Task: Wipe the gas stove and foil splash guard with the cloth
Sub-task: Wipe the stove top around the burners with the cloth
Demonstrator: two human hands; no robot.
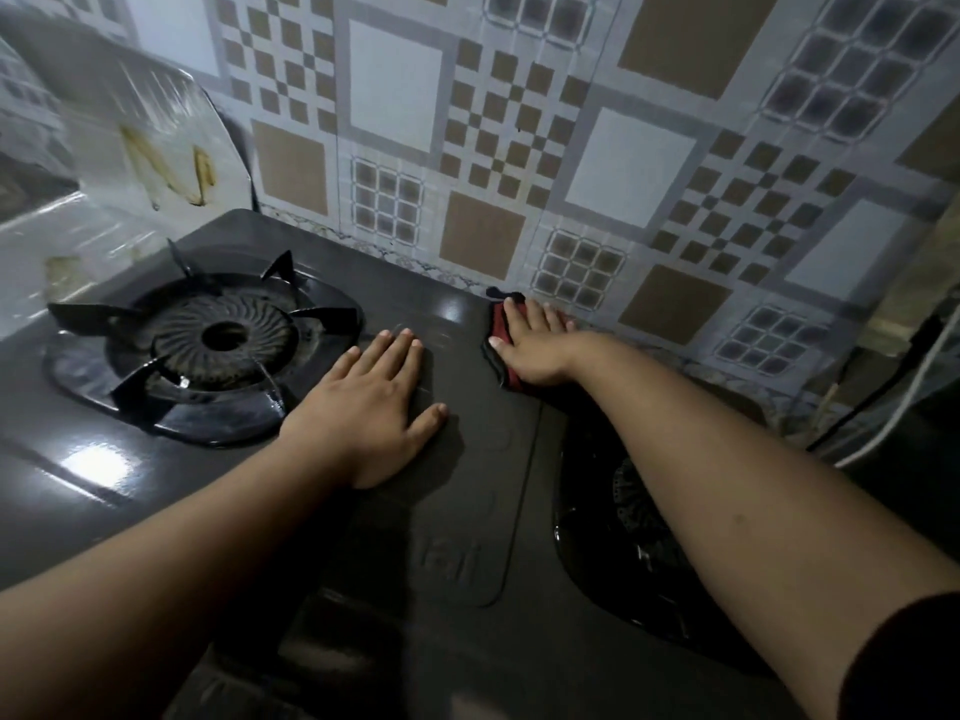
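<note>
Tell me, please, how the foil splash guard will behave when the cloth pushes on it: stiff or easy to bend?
The foil splash guard looks thin and creased, so it probably flexes or dents under pressure. It stands upright at the edge of the gas stove, so a firm push may tip it. The brownish stains may need gentle, repeated wiping.

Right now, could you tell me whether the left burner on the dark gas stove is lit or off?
Off: the left burner shows no flame or glow under its black pan support.

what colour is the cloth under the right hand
Red with a black edge, seen in the head view: cloth under the right hand.
</note>
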